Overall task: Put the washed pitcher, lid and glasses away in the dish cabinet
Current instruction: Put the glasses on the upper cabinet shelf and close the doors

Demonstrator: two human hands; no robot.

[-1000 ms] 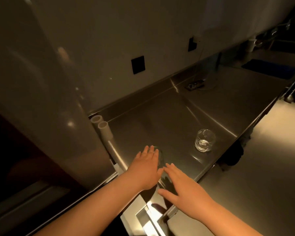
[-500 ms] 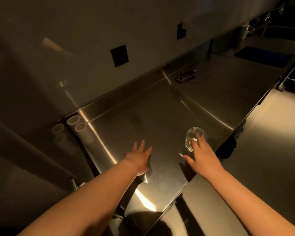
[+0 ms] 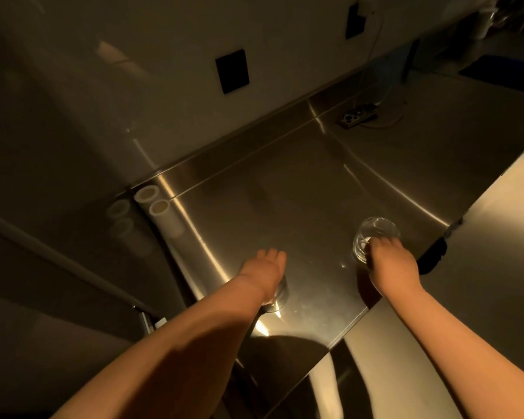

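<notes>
Two clear drinking glasses remain on the stainless steel counter [image 3: 300,207]; neither has yet reached any cabinet, and no dish cabinet can be identified with certainty in this view.

The right hand [image 3: 389,263] is curled over the near rim of the right-hand glass [image 3: 375,234]; fingers hook at or inside the lip, so the grip reads as closed on that glass; the glass appears to stand upright on the counter, not yet lifted, though contact with the surface cannot be confirmed.

The left hand [image 3: 265,272] lies over the left-hand glass [image 3: 279,294], which shows only as a sliver of clear wall and base below the palm on its wrist side; the fingers extend forward, fairly straight; whether the thumb or palm is clamping the glass cannot be told.

Pitcher and lid: not in view; their status cannot be assessed.

Beyond the left hand's fingertips, two white tubes [image 3: 158,207] stand against the metal side panel [image 3: 58,176]; further beyond the right-hand grip, a power strip [image 3: 356,117] with its cable lies by the backsplash; a black wall plate [image 3: 232,71] sits above.

Assessment: the glass portion of the task is at the pick-up stage; carrying and placing both glasses remain outstanding; the dim light warrants care with the clear glass.
</notes>
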